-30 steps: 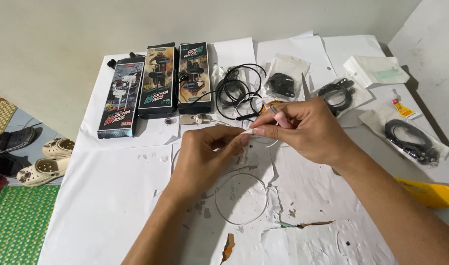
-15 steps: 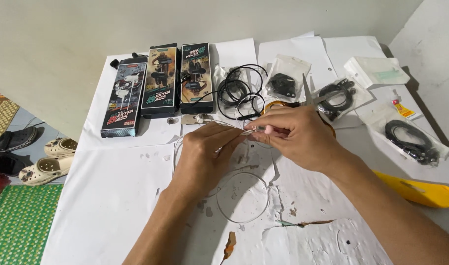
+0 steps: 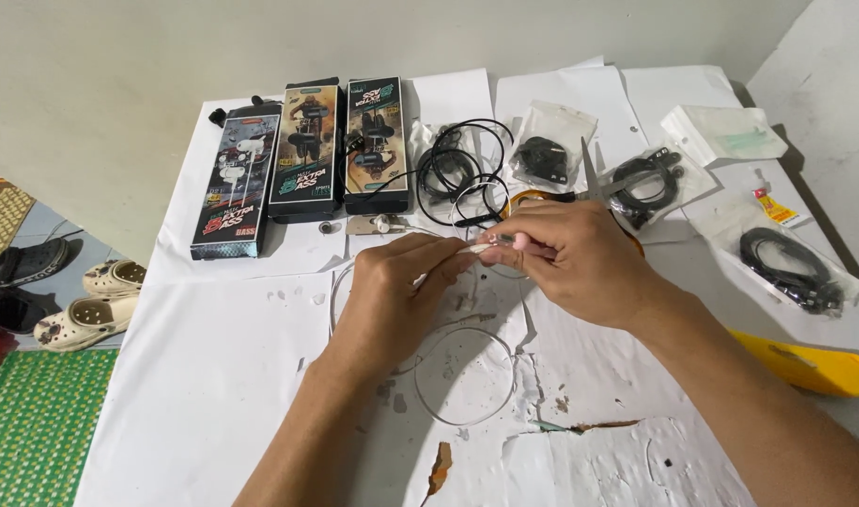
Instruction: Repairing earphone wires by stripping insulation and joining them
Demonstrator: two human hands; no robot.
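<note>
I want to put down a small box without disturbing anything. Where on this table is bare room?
The bare white paper left of the left hand, below the three boxes, is widest. Another patch lies near the front edge, right of the white cable loop. The far edge is crowded with black cables and plastic bags.

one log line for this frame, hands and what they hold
left hand: pinching white cable | right hand: pinching same cable's end | cable: loops on white paper | behind: three earphone boxes
</note>
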